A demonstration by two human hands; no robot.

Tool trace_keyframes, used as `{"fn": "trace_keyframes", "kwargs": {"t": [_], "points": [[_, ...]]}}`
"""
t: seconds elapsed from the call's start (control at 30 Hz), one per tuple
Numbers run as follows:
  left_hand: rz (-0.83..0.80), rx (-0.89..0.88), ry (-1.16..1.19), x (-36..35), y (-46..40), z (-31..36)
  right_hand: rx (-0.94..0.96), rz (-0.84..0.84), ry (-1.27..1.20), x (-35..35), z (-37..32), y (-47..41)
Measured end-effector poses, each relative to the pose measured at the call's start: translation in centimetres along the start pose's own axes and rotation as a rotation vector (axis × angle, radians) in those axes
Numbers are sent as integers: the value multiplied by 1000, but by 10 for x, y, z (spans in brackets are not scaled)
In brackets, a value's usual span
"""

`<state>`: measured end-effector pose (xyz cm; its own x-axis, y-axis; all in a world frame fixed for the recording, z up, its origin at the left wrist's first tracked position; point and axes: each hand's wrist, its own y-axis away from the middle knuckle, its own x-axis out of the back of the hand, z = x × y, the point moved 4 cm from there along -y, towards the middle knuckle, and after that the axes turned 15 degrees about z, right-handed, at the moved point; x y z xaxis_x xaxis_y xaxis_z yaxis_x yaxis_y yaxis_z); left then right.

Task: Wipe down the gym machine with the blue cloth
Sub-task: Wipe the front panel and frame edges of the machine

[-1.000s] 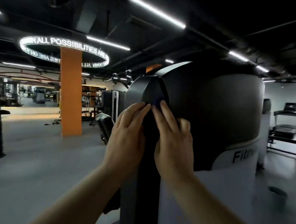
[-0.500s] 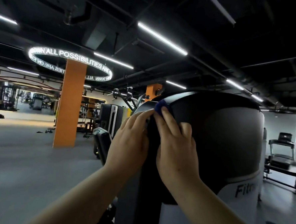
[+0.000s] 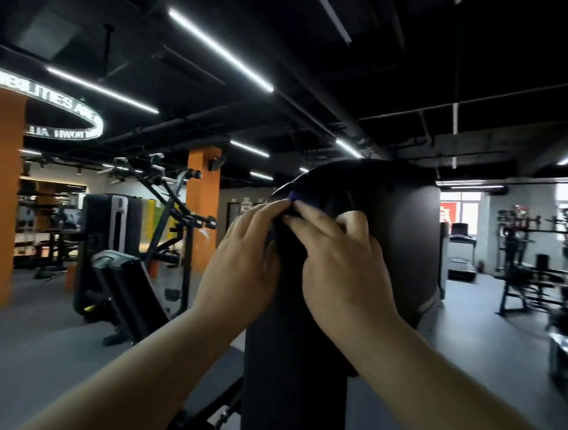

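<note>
Since the earlier frames your hands have climbed the front edge of the gym machine [image 3: 404,242] and now sit at the curved crown of its dark shroud, and your view has swung right, so the orange pillar [image 3: 201,206] that stood far off to the left now shows just beside the machine.

You are in the middle of the wiping pass, working the narrow front spine of the housing from the lower part up to the rounded top. Judging by where your hands are, the upright edge below them looks covered, while the broad side panel on the right and the top curve beyond your fingertips look not yet reached. The next move calls for carrying the cloth over the crown or sweeping it sideways onto that wide panel, keeping even pressure so it does not slip out from under your fingers.

Your left hand [image 3: 243,262] lies against the left side of the edge, fingers extended and pressing flat, its grip released rather than clenched. Your right hand [image 3: 342,265] mirrors it on the right, fingers also laid out straight along the surface.

Between and just above the two sets of fingertips, the blue cloth [image 3: 302,199] peeks out as a small fold, pinned against the machine; most of it is hidden under your hands.
</note>
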<state>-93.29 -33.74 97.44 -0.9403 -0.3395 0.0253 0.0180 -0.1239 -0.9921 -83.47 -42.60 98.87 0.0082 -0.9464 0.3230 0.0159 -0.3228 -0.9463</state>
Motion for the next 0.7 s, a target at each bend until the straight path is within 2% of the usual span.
{"fn": "trace_keyframes", "kwargs": {"t": [0.1, 0.17, 0.3, 0.37, 0.43, 0.53, 0.63, 0.7], "points": [[-25, -28, 37, 0, -1, -4, -153, 84, 88, 5, 5, -9], [-1, 1, 108, -2, -4, -6, -165, 81, 134, 4, -5, -9], [91, 229, 341, 0, -2, -11, -111, -46, 138, -6, -28, 5], [100, 298, 386, 7, 2, -8, -163, -30, 60, -4, -29, -1], [100, 389, 465, 16, 4, -2, -313, 33, -153, 0, -26, -7], [15, 551, 644, 23, 2, 5, -438, 171, -409, -4, -29, -8], [-85, 604, 620, 22, 3, 5, -440, 187, -457, -14, -36, 3], [-26, 665, 554, 18, 6, -11, -447, 168, -524, -23, -36, 15]]}}
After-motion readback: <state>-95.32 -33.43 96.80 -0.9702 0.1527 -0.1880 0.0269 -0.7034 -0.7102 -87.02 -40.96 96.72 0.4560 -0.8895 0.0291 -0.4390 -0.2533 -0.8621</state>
